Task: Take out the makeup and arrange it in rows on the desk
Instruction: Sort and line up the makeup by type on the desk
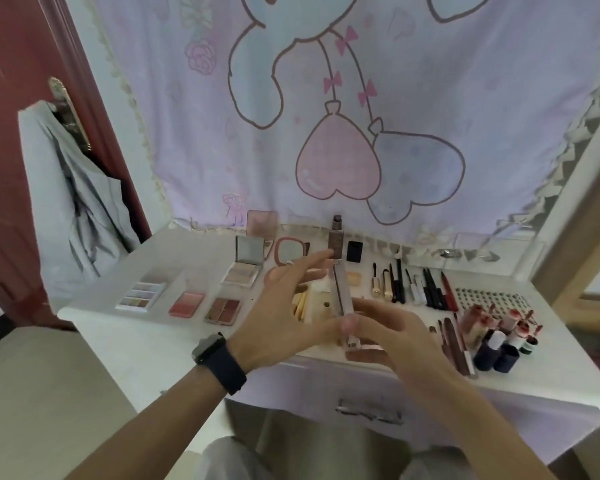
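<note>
1. Makeup tube (340, 282), long, slim and brownish, is held nearly upright above the middle of the desk (174, 341), cap end topmost, in front of a beige organiser (317, 295).
2. Its lower end is pinched between the thumb and fingers of the right hand (388, 337). The left hand (284, 306) is spread with straight fingers whose tips lie at the tube's upper half; whether contact is made cannot be told through the blur.
3. The step in hand is judged to be the placing of this tube into a row. Much is already laid out: palettes (186, 304) at the left, pens and mascaras (413, 285) towards the back right, bottles (499, 337) near the right edge.
4. A group of like shape should be chosen; the slim sticks (454, 337) lying just beside the bottles seem the best match.
5. The tube should be tipped flat before it is lowered, laid parallel to its neighbours, and let go only once it is resting, so that rolling is avoided.
6. The standing bottles should be passed with care, since they could be knocked over by a wrist.
</note>
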`<action>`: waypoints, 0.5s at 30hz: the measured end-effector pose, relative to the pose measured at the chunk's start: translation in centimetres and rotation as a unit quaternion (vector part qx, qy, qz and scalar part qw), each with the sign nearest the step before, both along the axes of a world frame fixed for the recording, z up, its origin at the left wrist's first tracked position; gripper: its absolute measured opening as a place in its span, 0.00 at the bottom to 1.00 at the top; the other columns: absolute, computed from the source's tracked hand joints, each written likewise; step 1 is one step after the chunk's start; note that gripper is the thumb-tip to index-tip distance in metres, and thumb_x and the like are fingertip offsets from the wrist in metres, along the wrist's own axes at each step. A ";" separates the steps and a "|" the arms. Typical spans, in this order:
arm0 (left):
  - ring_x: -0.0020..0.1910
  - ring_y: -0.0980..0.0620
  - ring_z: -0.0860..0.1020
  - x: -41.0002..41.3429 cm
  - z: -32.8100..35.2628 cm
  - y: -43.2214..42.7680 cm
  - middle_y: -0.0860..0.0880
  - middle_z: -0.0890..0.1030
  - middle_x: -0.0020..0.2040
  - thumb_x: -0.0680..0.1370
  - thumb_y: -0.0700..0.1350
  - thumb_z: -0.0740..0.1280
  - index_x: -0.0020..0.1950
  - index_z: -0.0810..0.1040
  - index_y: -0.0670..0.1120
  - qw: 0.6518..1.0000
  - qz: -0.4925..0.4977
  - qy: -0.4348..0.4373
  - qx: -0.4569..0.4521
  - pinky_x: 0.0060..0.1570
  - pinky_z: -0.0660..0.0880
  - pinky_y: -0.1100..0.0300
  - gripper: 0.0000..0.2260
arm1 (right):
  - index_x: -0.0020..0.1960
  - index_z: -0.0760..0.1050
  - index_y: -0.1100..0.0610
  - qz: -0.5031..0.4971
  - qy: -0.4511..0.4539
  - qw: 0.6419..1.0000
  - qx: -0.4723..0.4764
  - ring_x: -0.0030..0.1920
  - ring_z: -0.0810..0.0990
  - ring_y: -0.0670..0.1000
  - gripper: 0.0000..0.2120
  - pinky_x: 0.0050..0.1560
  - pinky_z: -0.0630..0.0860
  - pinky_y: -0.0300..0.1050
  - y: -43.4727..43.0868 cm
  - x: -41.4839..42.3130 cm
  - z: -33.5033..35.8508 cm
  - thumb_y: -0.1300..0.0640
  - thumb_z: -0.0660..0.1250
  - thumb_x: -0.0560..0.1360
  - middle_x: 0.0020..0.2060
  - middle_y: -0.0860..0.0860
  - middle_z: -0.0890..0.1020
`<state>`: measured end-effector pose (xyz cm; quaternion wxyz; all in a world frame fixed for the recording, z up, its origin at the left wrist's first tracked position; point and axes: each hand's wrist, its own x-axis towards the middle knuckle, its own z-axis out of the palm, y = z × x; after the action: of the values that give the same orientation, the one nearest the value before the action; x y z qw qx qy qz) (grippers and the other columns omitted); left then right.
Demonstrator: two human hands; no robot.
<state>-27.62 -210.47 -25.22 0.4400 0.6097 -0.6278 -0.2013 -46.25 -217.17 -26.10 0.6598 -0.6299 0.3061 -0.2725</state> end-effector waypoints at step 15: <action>0.57 0.52 0.82 -1.0 -0.4 1.8 0.54 0.84 0.56 0.66 0.55 0.77 0.65 0.78 0.51 0.995 -0.018 0.094 0.005 0.60 0.78 0.50 0.28 | 0.68 0.75 0.49 0.029 -0.043 0.991 -0.120 0.63 0.80 0.47 0.28 0.59 0.79 0.42 1.0 -1.7 -3.2 0.61 0.78 0.70 0.60 0.45 0.83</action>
<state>-28.65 -208.65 -25.63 0.4900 0.5789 -0.5937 -0.2688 -48.00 -216.19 -29.28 0.5996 -0.7009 0.2245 -0.3145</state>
